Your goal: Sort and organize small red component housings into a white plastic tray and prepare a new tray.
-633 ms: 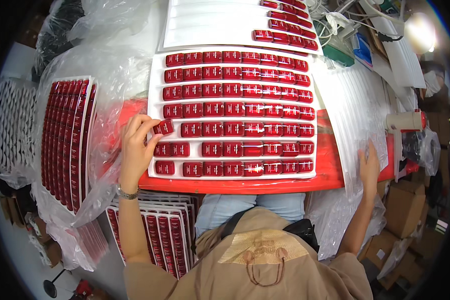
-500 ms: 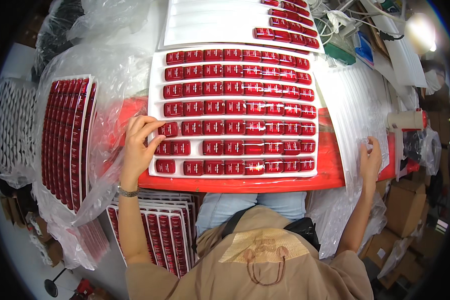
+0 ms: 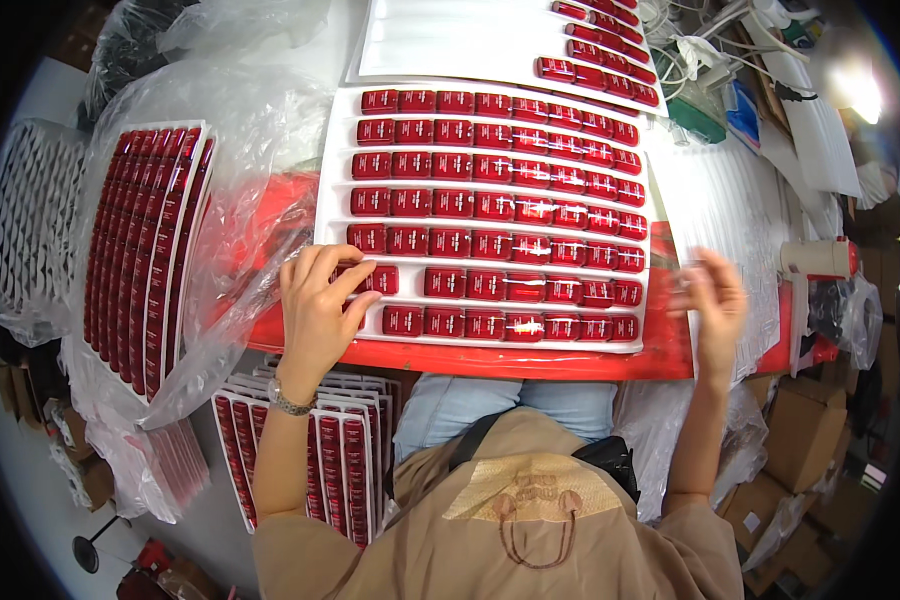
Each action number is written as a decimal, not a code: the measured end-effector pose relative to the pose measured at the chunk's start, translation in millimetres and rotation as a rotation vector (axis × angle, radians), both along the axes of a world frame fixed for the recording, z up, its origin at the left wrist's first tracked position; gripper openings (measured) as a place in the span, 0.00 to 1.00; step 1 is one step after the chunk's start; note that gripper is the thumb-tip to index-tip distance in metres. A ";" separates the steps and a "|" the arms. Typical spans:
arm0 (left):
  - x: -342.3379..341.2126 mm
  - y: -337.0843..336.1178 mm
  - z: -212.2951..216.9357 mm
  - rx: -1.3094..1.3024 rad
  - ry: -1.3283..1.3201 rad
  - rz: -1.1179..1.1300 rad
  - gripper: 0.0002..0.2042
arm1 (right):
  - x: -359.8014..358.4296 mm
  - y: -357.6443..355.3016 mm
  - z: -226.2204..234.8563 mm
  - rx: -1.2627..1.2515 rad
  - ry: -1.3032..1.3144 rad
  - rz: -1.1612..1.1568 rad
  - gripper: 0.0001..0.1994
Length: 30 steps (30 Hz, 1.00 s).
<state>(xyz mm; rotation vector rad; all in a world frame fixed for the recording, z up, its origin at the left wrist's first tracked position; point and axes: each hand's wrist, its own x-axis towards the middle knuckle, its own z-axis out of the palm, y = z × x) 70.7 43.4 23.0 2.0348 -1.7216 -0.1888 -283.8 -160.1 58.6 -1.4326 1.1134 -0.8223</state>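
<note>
A white ridged tray (image 3: pixel 334 180) lies before me, filled with rows of small glossy red bottles (image 3: pixel 493 204) with white print. My left hand (image 3: pixel 320 295) is at the tray's near left corner. Its thumb and fingers close around a red bottle at the left end of the second row from the front. A gap shows to the right of that row's left-end bottles. The hand hides the left end of the front row. Beside the tray's right edge, my right hand (image 3: pixel 712 305) is smeared by motion, so its fingers cannot be read.
Another white tray (image 3: pixel 450 40), partly filled, overlaps the far edge. Clear plastic (image 3: pixel 240 110) wraps a filled tray (image 3: pixel 140 260) at left. More filled trays (image 3: pixel 345 450) stand below the red table edge (image 3: pixel 450 362). Clear sleeves (image 3: pixel 735 200) lie at right, near tangled cables (image 3: pixel 710 50).
My left hand has moved from the third row from the front to the second, and the third row's gap has closed. My right hand has left the clear sleeves and come toward the tray.
</note>
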 end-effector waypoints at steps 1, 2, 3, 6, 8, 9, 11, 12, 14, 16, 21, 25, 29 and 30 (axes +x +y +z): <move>-2.7 0.5 -1.4 -0.045 -0.041 0.026 0.18 | 26.8 16.3 -2.1 0.036 -0.042 0.156 0.12; -6.0 2.8 -3.3 -0.086 -0.083 0.054 0.17 | 51.6 35.5 -2.2 0.140 -0.126 0.228 0.11; -16.2 2.9 -3.4 -0.113 0.128 0.079 0.17 | 68.5 51.8 5.7 0.157 -0.213 0.274 0.12; -63.5 7.3 7.1 -0.240 0.605 0.045 0.18 | 102.1 89.7 11.4 0.013 -0.327 0.349 0.13; -96.5 5.0 7.1 -0.288 0.917 0.026 0.20 | 106.4 92.7 3.0 -0.545 -0.080 0.405 0.14; -108.4 6.8 8.6 -0.292 0.957 0.039 0.20 | 108.7 97.6 3.7 -0.655 -0.062 0.412 0.15; -114.9 9.3 8.9 -0.300 0.997 0.058 0.20 | 96.5 92.7 9.2 -0.715 0.101 0.613 0.20; -113.1 12.2 6.6 -0.280 1.028 0.061 0.19 | 90.8 85.5 20.0 -0.728 0.204 0.746 0.23; -97.8 16.2 0.1 -0.337 0.897 0.071 0.18 | 59.8 62.7 21.6 -0.738 0.303 0.848 0.25; -63.6 10.6 3.3 -0.299 0.395 0.105 0.19 | 2.1 31.4 8.0 -0.632 0.465 0.359 0.15; -13.9 -15.2 6.9 -0.079 -0.121 -0.015 0.15 | -156.6 -45.0 -41.7 -0.881 1.486 -0.135 0.20; -10.7 -12.1 0.3 -0.030 0.053 -0.073 0.17 | -159.9 -40.1 -49.1 -0.404 1.191 -0.130 0.22; 7.9 9.5 -0.7 -0.044 0.058 0.055 0.17 | -137.0 -38.8 -43.1 -0.499 1.025 -0.180 0.18; 13.3 15.2 -0.8 -0.016 0.026 0.099 0.16 | -132.0 -45.2 -42.9 -0.498 1.024 -0.180 0.18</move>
